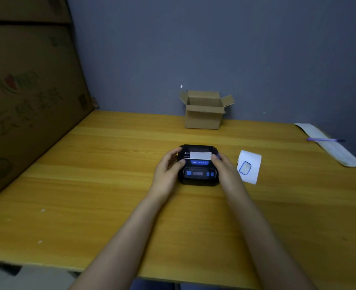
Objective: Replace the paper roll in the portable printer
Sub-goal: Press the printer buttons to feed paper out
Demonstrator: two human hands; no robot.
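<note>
A small black portable printer (198,172) with blue buttons lies on the wooden table (89,174), its lid down and a white strip of paper (200,155) sticking out of the slot. My left hand (168,170) grips its left side, thumb on top. On its right side rests my right hand (225,170), with fingertips at the paper's right end. A white paper roll (249,166) with a blue core lies on the table just right of my right hand.
A small open cardboard box (204,110) stands at the back against the grey wall. A long paper strip (329,145) with a purple pen (325,140) on it lies far right. Large cardboard boxes (26,91) fill the left side.
</note>
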